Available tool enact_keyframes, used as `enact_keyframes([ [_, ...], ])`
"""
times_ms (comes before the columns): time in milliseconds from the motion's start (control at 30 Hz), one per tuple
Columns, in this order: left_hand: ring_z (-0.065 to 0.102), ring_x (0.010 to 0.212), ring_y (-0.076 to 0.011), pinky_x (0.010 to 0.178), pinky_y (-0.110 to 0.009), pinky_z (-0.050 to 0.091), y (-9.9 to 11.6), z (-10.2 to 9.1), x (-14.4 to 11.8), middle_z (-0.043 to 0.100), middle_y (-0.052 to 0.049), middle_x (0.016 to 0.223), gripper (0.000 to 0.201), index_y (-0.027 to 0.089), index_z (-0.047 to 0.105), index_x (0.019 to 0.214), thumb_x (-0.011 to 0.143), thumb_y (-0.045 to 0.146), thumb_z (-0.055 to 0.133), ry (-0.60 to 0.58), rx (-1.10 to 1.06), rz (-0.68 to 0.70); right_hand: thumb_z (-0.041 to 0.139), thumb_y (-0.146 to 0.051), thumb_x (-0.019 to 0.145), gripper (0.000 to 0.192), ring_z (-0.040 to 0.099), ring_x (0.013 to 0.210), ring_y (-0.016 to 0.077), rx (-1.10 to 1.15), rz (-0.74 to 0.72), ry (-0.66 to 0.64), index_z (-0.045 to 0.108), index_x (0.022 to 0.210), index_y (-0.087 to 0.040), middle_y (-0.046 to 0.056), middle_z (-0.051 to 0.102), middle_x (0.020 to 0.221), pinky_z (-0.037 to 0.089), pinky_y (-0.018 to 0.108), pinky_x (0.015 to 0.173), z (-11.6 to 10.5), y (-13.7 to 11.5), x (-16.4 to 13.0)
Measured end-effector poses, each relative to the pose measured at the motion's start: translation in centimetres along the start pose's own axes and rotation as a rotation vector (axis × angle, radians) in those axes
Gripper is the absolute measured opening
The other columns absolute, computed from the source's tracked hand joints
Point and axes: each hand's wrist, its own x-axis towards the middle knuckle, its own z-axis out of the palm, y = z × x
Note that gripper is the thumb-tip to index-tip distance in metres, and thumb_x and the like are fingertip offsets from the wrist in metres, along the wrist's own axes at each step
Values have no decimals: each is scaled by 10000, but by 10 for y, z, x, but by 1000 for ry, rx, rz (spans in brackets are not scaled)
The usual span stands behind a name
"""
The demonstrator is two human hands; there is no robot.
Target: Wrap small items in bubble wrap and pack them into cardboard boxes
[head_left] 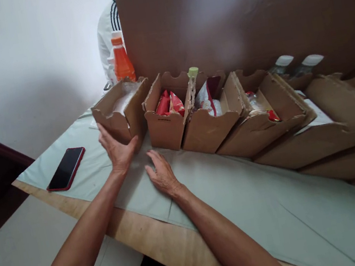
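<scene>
My left hand (116,152) spans the front of the leftmost cardboard box (137,108), its fingers at the left edge and its thumb by the right front corner. Clear plastic packaging (125,97) shows inside that box. Just to the right, my right hand (161,172) hovers low over or rests on the pale green cloth, fingers loosely apart with nothing in them. In front of it stands a second cardboard box (165,130) with red packets (169,103). A third box (211,129) beside it contains a white and dark red packet (207,95).
More cardboard boxes (323,144) run to the right. Bottles with white caps (312,60) and an orange bottle (122,62) stand behind. A phone (67,168) lies left on the cloth (227,179), near the wooden table edge (162,241). A person's white sleeve (106,31) shows behind a brown panel (227,9).
</scene>
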Motion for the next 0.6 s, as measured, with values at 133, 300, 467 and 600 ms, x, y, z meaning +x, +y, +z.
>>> enact_keyframes([
  [133, 199, 1564, -400, 1298, -537, 187, 14, 34, 3, 184, -274, 1679, 1315, 72, 58, 1637, 632, 329, 866, -18, 9, -29, 558, -218, 901, 422, 579, 1356, 302, -6, -3, 8, 656, 1309, -173, 163, 639, 1446, 427, 529, 1200, 0, 2, 1],
  [300, 216, 1555, -389, 1297, -524, 199, 15, 48, -8, 224, -253, 1641, 1287, 103, 50, 1644, 640, 271, 837, -12, 18, -2, 539, -168, 881, 345, 608, 1287, 293, -8, -1, -10, 688, 1193, -160, 164, 674, 1366, 464, 486, 1158, -2, -2, 2],
  [467, 211, 1567, -392, 1301, -535, 196, 13, 49, -9, 207, -252, 1657, 1276, 107, 53, 1645, 653, 310, 830, -6, 24, -3, 546, -149, 881, 345, 595, 1290, 278, 2, -2, -28, 676, 1199, -187, 138, 664, 1365, 453, 471, 1164, -4, -4, 2],
  [600, 165, 1608, -357, 1320, -477, 169, 15, 46, -7, 170, -262, 1697, 1255, 64, 78, 1636, 655, 306, 821, -54, 29, -35, 555, -118, 882, 346, 596, 1285, 278, -17, 17, -41, 673, 1202, -171, 145, 668, 1355, 448, 482, 1170, -5, -8, 4],
])
